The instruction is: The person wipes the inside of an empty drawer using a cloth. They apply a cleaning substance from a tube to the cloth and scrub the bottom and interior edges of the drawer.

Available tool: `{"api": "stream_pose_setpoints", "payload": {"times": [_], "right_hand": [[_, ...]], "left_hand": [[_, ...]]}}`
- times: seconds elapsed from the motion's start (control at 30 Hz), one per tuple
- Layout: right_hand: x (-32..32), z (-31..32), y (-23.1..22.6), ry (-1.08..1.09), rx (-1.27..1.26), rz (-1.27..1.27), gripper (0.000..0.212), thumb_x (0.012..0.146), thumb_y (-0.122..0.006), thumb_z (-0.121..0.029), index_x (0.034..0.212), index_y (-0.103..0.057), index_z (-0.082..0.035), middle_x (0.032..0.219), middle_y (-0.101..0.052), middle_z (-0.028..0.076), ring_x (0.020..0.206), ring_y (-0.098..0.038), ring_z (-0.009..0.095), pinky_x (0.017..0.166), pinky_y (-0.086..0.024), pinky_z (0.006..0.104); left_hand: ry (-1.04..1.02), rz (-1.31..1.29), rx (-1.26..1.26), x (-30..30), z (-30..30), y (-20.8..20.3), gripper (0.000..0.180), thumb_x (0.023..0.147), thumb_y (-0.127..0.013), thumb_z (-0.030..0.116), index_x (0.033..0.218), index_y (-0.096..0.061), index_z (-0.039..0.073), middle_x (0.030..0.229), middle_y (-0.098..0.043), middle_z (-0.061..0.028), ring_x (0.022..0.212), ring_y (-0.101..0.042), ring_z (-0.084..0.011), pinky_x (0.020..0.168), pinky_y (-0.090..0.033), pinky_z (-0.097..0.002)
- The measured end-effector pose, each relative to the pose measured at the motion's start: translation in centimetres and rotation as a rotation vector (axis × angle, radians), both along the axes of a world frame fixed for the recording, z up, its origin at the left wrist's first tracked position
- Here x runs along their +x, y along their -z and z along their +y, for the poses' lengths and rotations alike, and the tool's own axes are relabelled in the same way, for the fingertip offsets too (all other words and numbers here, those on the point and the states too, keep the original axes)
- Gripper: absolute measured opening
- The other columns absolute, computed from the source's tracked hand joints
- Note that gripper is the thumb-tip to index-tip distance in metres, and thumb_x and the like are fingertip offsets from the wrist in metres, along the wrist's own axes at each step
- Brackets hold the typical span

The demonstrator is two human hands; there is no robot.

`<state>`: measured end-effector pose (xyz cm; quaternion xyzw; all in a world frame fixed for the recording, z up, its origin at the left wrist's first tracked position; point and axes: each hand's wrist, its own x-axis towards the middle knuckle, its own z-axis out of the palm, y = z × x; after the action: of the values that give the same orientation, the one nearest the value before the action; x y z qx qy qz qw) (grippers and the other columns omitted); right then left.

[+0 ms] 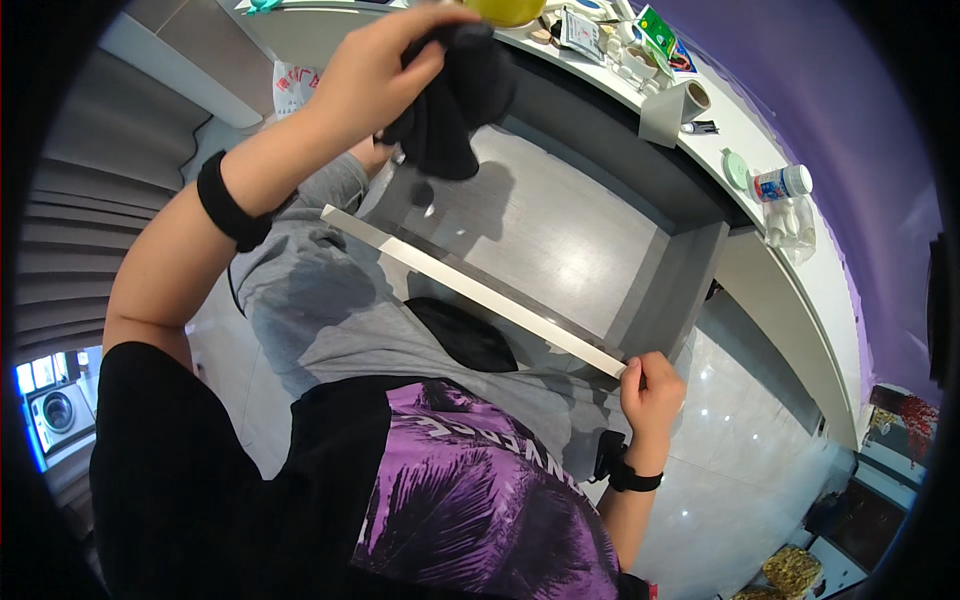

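Note:
My left hand [385,75] is raised over the left end of a drawer, its fingers closed on a dark, crumpled cloth [455,110]. The cloth hangs down and its edge is slightly blurred. In front of my body the grey drawer [540,225] is pulled out, with a bare pale bottom and a shadow cast on it. A small dark item [425,195] shows below the cloth; I cannot make out what it is. At the right end of the drawer's white front edge [470,285], my right hand [650,390] grips with its fingers curled over it.
Along the white desktop [730,130] stand a yellow container [505,10], a grey-white roll [680,105], a white-capped bottle [783,183], a green packet [655,32] and small clutter. A white bag with red print [293,88] is at the left. Grey curtains [110,190] hang farther left.

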<state>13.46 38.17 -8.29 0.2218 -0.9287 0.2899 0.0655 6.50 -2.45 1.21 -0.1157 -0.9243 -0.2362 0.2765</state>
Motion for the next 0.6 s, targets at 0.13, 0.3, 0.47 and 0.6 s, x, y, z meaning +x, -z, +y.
{"api": "stream_pose_setpoints", "payload": {"times": [0.13,0.3,0.47,0.6], "right_hand": [[-0.1,-0.1,-0.1,0.005,-0.017,-0.005,0.016,0.071,-0.057,-0.007,0.059,-0.049,-0.003,0.055,-0.045,0.011,0.047,-0.046,0.028,0.044,-0.035,0.0357],[-0.3,0.1,-0.1,0.004,-0.001,0.004,0.019,0.07,-0.056,-0.006,0.056,-0.044,-0.003,0.052,-0.041,0.011,0.046,-0.043,0.027,0.043,-0.033,0.0361],[-0.4,0.0,0.2,-0.029,-0.006,0.012,0.02,0.071,-0.056,-0.006,0.056,-0.043,-0.003,0.052,-0.04,0.01,0.045,-0.042,0.027,0.043,-0.031,0.0362],[-0.1,0.3,0.1,-0.037,0.012,0.024,0.019,0.072,-0.056,-0.008,0.058,-0.045,-0.004,0.052,-0.04,0.01,0.046,-0.042,0.027,0.043,-0.031,0.0366]], "left_hand": [[0.223,0.017,0.069,-3.2,0.7,0.7,0.028,0.085,-0.051,0.008,0.112,-0.049,0.01,0.096,-0.061,-0.013,0.088,-0.061,-0.0259,0.076,-0.048,-0.031],[0.482,-0.589,0.506,-5.6,5.9,1.9,0.022,0.093,-0.044,0.009,0.114,-0.039,0.007,0.101,-0.053,-0.0039,0.096,-0.05,-0.009,0.083,-0.041,-0.0244],[0.465,-0.767,0.494,-6.3,8.2,1.6,0.023,0.094,-0.043,0.018,0.115,-0.039,0.01,0.094,-0.054,-0.0015,0.087,-0.047,-0.0065,0.077,-0.04,-0.0222],[0.456,-0.782,0.317,-6.3,8.0,0.4,0.027,0.093,-0.046,0.025,0.115,-0.042,0.01,0.096,-0.054,-0.0043,0.089,-0.048,-0.0115,0.079,-0.041,-0.0273]]}}
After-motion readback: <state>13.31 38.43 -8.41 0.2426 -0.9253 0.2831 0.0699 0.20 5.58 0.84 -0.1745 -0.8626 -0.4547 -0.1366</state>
